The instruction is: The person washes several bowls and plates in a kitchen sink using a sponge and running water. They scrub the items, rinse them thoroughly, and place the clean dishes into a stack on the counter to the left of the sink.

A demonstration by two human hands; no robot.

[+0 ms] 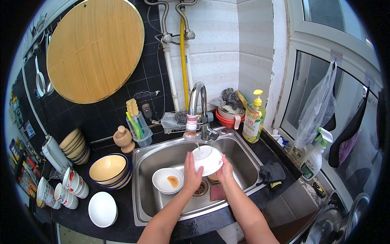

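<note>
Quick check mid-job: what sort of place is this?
Most likely a kitchen: a steel sink with a faucet, yellow bowls stacked beside it, and a large round wooden board behind.

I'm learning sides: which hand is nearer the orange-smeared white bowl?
Left. The left hand is just right of the orange-smeared white bowl; the right hand is farther right.

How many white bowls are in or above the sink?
2: one white bowl between the left hand and right hand under the faucet; one brown-stained bowl inside the sink, left. Others may be hidden.
</note>
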